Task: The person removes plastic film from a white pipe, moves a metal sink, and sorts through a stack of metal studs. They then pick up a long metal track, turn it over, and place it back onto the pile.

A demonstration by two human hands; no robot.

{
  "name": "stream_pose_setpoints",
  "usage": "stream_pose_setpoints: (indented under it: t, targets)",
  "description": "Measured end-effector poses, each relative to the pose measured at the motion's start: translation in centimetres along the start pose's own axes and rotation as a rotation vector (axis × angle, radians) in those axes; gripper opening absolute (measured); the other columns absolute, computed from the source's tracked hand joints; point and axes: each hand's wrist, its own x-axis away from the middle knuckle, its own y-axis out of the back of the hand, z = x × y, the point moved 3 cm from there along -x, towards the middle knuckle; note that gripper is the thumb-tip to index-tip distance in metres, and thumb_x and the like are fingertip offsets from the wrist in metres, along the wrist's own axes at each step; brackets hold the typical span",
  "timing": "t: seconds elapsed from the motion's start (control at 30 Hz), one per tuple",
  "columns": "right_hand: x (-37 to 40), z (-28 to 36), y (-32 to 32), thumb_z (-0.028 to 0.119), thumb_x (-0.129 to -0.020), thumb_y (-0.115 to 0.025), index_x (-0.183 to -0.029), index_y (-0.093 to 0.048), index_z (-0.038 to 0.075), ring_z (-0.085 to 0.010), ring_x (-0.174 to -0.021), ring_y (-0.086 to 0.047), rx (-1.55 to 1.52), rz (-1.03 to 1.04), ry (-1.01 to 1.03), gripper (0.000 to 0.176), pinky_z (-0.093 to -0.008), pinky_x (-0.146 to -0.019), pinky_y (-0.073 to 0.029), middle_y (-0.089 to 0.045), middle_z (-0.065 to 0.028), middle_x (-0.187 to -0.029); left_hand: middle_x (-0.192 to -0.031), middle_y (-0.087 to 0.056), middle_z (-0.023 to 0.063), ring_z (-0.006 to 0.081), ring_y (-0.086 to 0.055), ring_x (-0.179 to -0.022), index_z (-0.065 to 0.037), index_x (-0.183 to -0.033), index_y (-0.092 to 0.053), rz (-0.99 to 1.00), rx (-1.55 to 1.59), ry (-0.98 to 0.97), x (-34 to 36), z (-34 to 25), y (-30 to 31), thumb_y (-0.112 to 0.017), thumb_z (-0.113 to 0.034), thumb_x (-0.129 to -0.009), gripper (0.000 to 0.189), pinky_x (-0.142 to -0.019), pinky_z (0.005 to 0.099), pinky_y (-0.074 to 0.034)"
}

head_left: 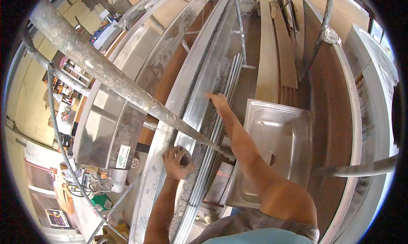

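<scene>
My left hand [173,165] is closed, with its fingers curled round a dark round thing [185,158] whose kind I cannot make out. It is over the long silver metal planks [196,112], low in the view. Farther up, my right hand [218,101] reaches over the same planks with a finger or thumb stretched out to the left. Nothing shows in it; part of its fingers is hidden. Thin metal rods [216,137] lie lengthwise beneath my right forearm.
A thick scaffold pole [123,84] slants across the planks between my hands. A stainless steel sink [276,106] is to the right of my right arm. Wooden boards [267,61] stretch away beyond it. Another pole [361,169] juts in from the right. Cluttered shelves [63,103] stand at left.
</scene>
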Motion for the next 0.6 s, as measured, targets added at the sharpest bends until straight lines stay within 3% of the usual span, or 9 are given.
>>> stream_pose_setpoints:
  t: [0.1,0.17,0.23,0.3,0.37,0.43,0.57,0.6]
  targets:
    - [0.6,4.3,0.1,0.042,-0.071,-0.081,-0.130,-0.045,-0.013,-0.0331,-0.122,-0.047,-0.046,0.157,-0.027,0.089,-0.0430,-0.102,-0.037,-0.050,-0.0217,-0.133,-0.110,-0.059,0.0069,0.0337,-0.052,-0.107,-0.015,-0.099,-0.067,0.008,-0.057,-0.098,-2.8,2.3,-2.5,-0.074,-0.029,-0.059,0.043,-0.093,0.0505,-0.037]
    - [-3.7,4.6,-0.1,0.039,-0.071,-0.081,-0.127,-0.048,-0.013,-0.0332,-0.121,-0.048,-0.032,-0.017,-0.015,0.083,-0.0435,-0.102,-0.038,-0.053,-0.0221,-0.129,-0.111,-0.059,0.0072,0.0343,-0.051,-0.109,-0.014,-0.100,-0.067,0.021,-0.102,-0.102,-4.6,3.0,-3.4,-0.074,-0.031,-0.061,0.043,-0.094,0.0507,-0.036]
    - [-1.9,8.4,1.1,0.037,-0.072,-0.081,-0.125,-0.049,-0.015,-0.0330,-0.122,-0.048,0.016,-0.094,0.083,0.081,-0.0435,-0.102,-0.038,-0.053,-0.0233,-0.129,-0.121,-0.056,0.0121,0.0373,-0.046,-0.119,-0.011,-0.108,-0.065,0.119,-0.123,0.030,-5.7,2.2,-4.6,-0.071,-0.035,-0.070,0.045,-0.100,0.0531,-0.032]
    - [-9.8,6.5,2.3,0.040,-0.071,-0.081,-0.124,-0.048,-0.018,-0.0330,-0.124,-0.048,-0.206,0.060,0.040,0.086,-0.0430,-0.105,-0.036,-0.052,-0.0249,-0.131,-0.125,-0.054,0.0149,0.0391,-0.043,-0.122,-0.010,-0.113,-0.064,0.083,-0.096,0.094,-4.5,1.3,-5.3,-0.069,-0.035,-0.074,0.047,-0.102,0.0547,-0.030]
    - [-7.7,6.8,3.1,0.040,-0.070,-0.081,-0.122,-0.053,-0.015,-0.0325,-0.118,-0.053,-0.126,-0.033,0.092,0.080,-0.0412,-0.100,-0.039,-0.056,-0.0233,-0.125,-0.134,-0.048,0.0210,0.0429,-0.039,-0.127,-0.010,-0.126,-0.058,0.064,0.026,0.234,-3.3,-0.1,-6.0,-0.065,-0.034,-0.080,0.053,-0.107,0.0583,-0.024]
    - [-5.4,9.0,4.3,0.039,-0.070,-0.081,-0.117,-0.059,-0.010,-0.0309,-0.109,-0.058,-0.027,-0.169,0.195,0.072,-0.0382,-0.093,-0.043,-0.062,-0.0205,-0.119,-0.135,-0.048,0.0231,0.0449,-0.040,-0.127,-0.008,-0.125,-0.059,0.038,-0.024,0.225,-4.4,-0.9,-6.5,-0.064,-0.035,-0.080,0.053,-0.106,0.0582,-0.025]
    - [-3.7,8.3,4.5,0.038,-0.069,-0.081,-0.118,-0.059,-0.010,-0.0291,-0.105,-0.060,0.076,-0.180,0.112,0.072,-0.0367,-0.090,-0.045,-0.063,-0.0197,-0.117,-0.131,-0.053,0.0244,0.0448,-0.046,-0.123,-0.005,-0.117,-0.064,-0.025,-0.038,0.188,-2.9,-1.3,-6.4,-0.062,-0.035,-0.081,0.047,-0.106,0.0564,-0.028]
    - [-3.6,8.4,4.3,0.038,-0.069,-0.081,-0.110,-0.063,-0.009,-0.0279,-0.099,-0.062,0.056,-0.165,0.133,0.065,-0.0365,-0.086,-0.046,-0.065,-0.0180,-0.109,-0.128,-0.056,0.0240,0.0441,-0.048,-0.122,-0.005,-0.115,-0.065,-0.064,-0.016,0.153,-3.1,-1.2,-6.2,-0.062,-0.035,-0.081,0.045,-0.106,0.0557,-0.029]
